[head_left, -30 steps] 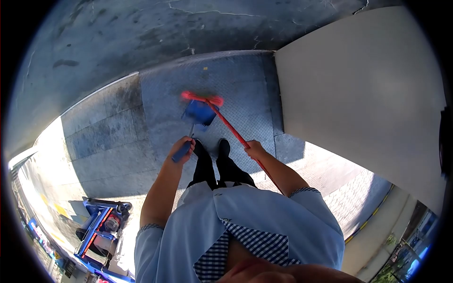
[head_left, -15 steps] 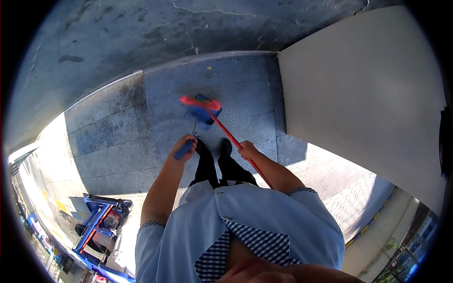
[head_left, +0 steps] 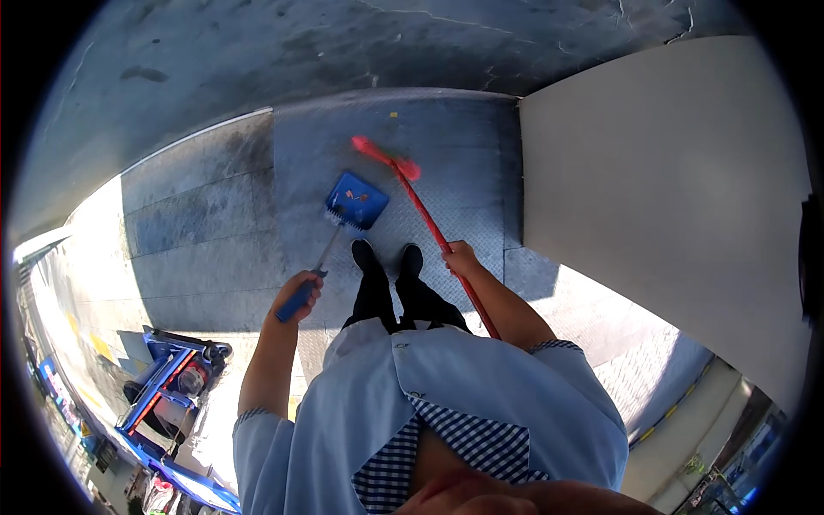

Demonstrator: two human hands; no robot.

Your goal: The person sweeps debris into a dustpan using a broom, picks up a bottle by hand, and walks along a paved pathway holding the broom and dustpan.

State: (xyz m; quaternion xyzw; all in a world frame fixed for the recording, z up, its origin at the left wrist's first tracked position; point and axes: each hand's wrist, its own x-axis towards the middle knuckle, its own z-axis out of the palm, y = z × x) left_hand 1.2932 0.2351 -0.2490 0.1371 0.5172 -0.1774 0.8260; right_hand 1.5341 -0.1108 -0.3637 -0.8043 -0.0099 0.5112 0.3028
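Observation:
My left hand (head_left: 298, 298) is wrapped round the blue grip of a long-handled dustpan (head_left: 365, 193). The blue pan lies low over the metal floor, with a few small reddish and pale scraps in it. My right hand (head_left: 461, 257) holds the red pole of a broom (head_left: 423, 210). Its bright red head (head_left: 386, 158), blurred by motion, is beyond the pan and to its right, apart from it. Both my shoes are on the floor just behind the pan.
A cracked dark wall (head_left: 257, 51) runs across the top. At the right stands a large pale panel (head_left: 661, 189). A blue cart (head_left: 163, 395) is at lower left. A small yellow piece (head_left: 394, 114) lies on the floor near the wall.
The broom head has moved up and to the right, away from the dustpan. The pan and my left hand have shifted left, and the pan's inside with scraps now shows.

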